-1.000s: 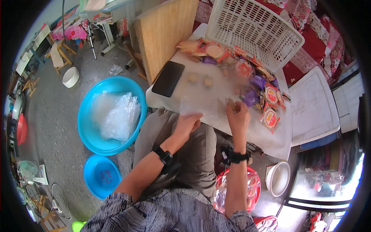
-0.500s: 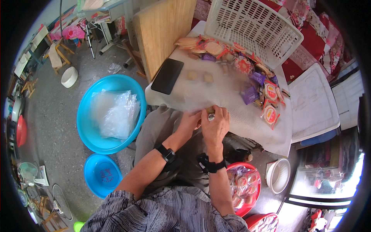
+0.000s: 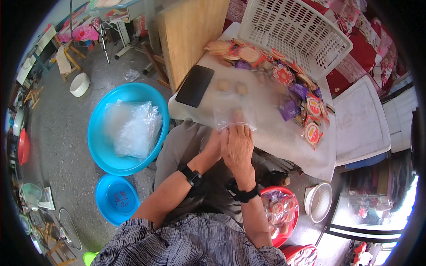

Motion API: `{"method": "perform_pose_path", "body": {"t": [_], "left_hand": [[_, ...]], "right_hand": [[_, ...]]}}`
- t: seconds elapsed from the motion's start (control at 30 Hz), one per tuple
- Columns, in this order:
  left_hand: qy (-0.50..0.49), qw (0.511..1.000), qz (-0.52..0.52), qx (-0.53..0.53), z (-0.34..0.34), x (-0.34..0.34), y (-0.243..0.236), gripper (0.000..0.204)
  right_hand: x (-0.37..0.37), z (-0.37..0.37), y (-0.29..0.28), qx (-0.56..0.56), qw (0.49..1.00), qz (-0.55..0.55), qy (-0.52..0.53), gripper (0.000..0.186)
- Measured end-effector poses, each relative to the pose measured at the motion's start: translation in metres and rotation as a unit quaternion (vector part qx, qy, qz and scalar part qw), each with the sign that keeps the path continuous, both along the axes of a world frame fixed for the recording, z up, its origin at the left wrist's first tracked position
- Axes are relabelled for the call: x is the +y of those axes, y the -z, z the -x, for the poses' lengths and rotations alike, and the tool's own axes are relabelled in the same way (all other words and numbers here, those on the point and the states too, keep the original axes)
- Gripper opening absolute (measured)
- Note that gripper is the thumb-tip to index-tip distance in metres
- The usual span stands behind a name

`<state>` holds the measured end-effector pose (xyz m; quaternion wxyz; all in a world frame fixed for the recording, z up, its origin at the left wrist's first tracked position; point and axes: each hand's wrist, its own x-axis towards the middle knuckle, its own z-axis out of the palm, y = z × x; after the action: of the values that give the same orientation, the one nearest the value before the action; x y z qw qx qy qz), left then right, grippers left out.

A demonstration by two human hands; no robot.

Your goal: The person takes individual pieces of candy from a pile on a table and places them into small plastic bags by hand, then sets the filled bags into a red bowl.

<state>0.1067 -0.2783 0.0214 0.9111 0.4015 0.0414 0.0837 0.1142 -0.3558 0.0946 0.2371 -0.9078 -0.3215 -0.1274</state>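
A clear plastic bag (image 3: 225, 119) lies over the near edge of the pale covered table, its mouth toward me. My left hand (image 3: 215, 141) pinches the bag's edge at its left side, with its fingers mostly behind the other hand. My right hand (image 3: 238, 150) has its fingers pressed together and reaching into the bag's mouth. A blurred reddish-brown shape shows through the plastic past the fingers; whether it is fingertips or a small item I cannot tell. Beyond the bag lie two small square biscuits (image 3: 223, 85), close to a black phone-like slab (image 3: 195, 86).
Wrapped biscuits and purple packets (image 3: 289, 110) line the table's far and right sides, before a white plastic basket (image 3: 295, 37). At left, a blue basin (image 3: 92, 133) holds clear bags; a smaller blue basin (image 3: 117, 199) stands below. A red basin (image 3: 296, 221) with packed bags sits right of me.
My right hand has turned palm-down and its fingers now reach into the bag's mouth. The small item it pinched before is no longer clearly visible. The bag now lies flatter on the table.
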Motion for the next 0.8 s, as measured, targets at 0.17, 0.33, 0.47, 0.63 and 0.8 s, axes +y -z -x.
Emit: {"method": "perform_pose_path", "body": {"t": [0.17, 0.33, 0.47, 0.63, 0.8], "left_hand": [[0.003, 0.999, -0.024, 0.038, 0.006, 0.002, -0.021, 0.022], [0.020, 0.997, -0.024, 0.068, 0.008, 0.004, -0.033, 0.021], [0.028, 0.994, -0.045, 0.094, 0.004, 0.007, -0.026, 0.019], [0.001, 0.994, -0.045, 0.103, 0.003, 0.006, -0.017, 0.014], [0.011, 0.992, -0.053, 0.111, 0.011, 0.009, -0.027, 0.014]], "right_hand": [[0.005, -0.024, 0.019, -0.057, 0.998, 0.001, -0.002, 0.040], [0.005, -0.038, 0.018, -0.035, 0.999, -0.026, -0.028, 0.045], [0.009, -0.038, 0.002, -0.021, 0.997, -0.052, -0.050, 0.047], [0.004, -0.018, -0.023, 0.188, 0.969, 0.159, -0.016, 0.028], [-0.025, -0.001, -0.015, 0.006, 0.981, -0.188, -0.044, 0.005]]}}
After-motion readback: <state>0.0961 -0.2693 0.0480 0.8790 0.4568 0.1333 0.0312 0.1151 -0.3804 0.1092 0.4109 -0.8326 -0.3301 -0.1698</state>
